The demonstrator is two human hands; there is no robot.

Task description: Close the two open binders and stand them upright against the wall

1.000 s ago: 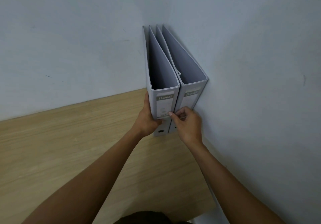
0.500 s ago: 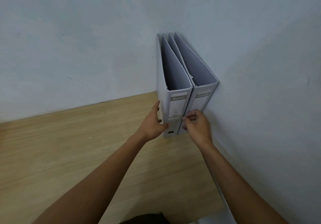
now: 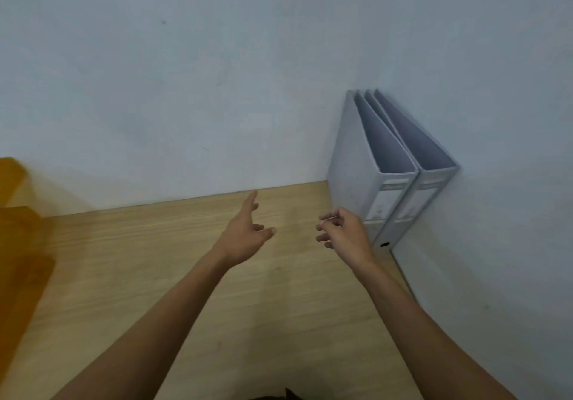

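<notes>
Two grey lever-arch binders stand upright and closed, side by side in the corner where the two walls meet. The left binder touches the right binder, which leans on the right wall. Their spines face me. My left hand hovers over the wooden table, well left of the binders, fingers spread, holding nothing. My right hand hangs just in front of the left binder's spine, fingers loosely curled and apart, empty and not touching it.
The back wall meets the table along a straight edge. An orange-brown wooden piece sits at the far left edge of view.
Both hands have let go of the binders and drawn back and to the left. The view has swung left, so the binders now sit to the right.
</notes>
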